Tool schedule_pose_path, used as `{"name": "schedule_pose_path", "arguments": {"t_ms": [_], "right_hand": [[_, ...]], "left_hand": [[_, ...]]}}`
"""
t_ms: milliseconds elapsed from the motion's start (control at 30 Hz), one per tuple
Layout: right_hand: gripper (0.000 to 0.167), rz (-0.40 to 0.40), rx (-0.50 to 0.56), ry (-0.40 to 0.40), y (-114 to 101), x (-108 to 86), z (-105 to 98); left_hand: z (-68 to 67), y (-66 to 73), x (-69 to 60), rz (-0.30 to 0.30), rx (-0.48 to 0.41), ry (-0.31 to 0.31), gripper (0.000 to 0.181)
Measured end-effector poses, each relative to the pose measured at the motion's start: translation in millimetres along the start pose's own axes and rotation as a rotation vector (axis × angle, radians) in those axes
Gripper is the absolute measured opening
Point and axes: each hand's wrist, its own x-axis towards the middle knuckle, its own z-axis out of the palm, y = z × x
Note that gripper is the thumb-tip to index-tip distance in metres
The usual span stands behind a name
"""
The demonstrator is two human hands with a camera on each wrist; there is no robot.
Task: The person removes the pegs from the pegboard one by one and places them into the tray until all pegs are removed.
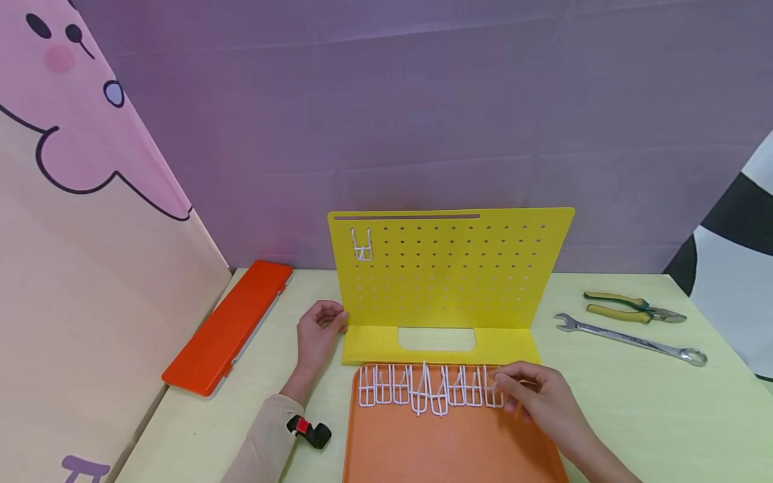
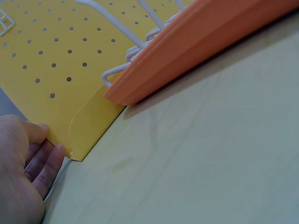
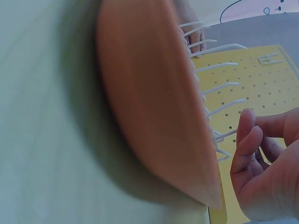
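Note:
A yellow pegboard [image 1: 447,268] stands upright on its flat base, with one white wire hook [image 1: 362,249] hung at its upper left. My left hand [image 1: 319,333] holds the board's lower left edge between thumb and fingers; the left wrist view shows the thumb [image 2: 38,132] against that edge. In front lies an orange tray [image 1: 447,446], with a row of several white wire hooks [image 1: 419,396] along its far rim. At the right end of this row, my right hand [image 1: 534,396] pinches a hook [image 1: 494,396] by its upper end, thumb and fingertips together.
An orange-red case [image 1: 229,329] lies on the table [image 1: 181,443] at the left. Right of the pegboard are yellow-handled pliers [image 1: 634,308] and a combination wrench [image 1: 631,339]. A purple backdrop [image 1: 423,121] rises behind the table.

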Motion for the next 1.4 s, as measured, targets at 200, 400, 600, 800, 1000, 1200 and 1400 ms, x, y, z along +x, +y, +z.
{"name": "schedule_pose_path", "arguments": {"t_ms": [200, 400, 600, 800, 1000, 1200, 1400], "right_hand": [[0.019, 0.015, -0.015, -0.005, 3.7, 7.3, 0.9], [0.021, 0.020, -0.013, -0.015, 9.2, 12.8, 0.8], [0.024, 0.030, -0.011, -0.032, 9.4, 12.8, -0.7], [0.025, 0.035, 0.010, -0.055, 11.4, 11.6, -1.5], [0.029, 0.006, 0.031, -0.072, 14.2, 11.3, -2.9], [0.032, -0.005, 0.040, -0.048, 14.8, 11.4, -3.7], [0.036, 0.009, 0.029, -0.010, 9.6, 10.9, -4.8]], "left_hand": [[-0.2, -0.3, -0.6, 0.002, 0.003, -0.001, 0.015], [0.2, -2.1, 0.9, -0.001, 0.001, -0.002, 0.014], [0.7, -1.2, 0.6, -0.006, 0.002, -0.004, 0.017], [-0.4, -0.3, -0.4, 0.004, -0.004, -0.011, 0.017], [-0.7, -0.5, -0.3, -0.001, -0.007, -0.007, 0.017], [0.3, -0.8, 0.2, -0.011, -0.009, -0.007, 0.016], [-0.4, -2.4, 1.1, -0.007, -0.016, -0.004, 0.014]]}}
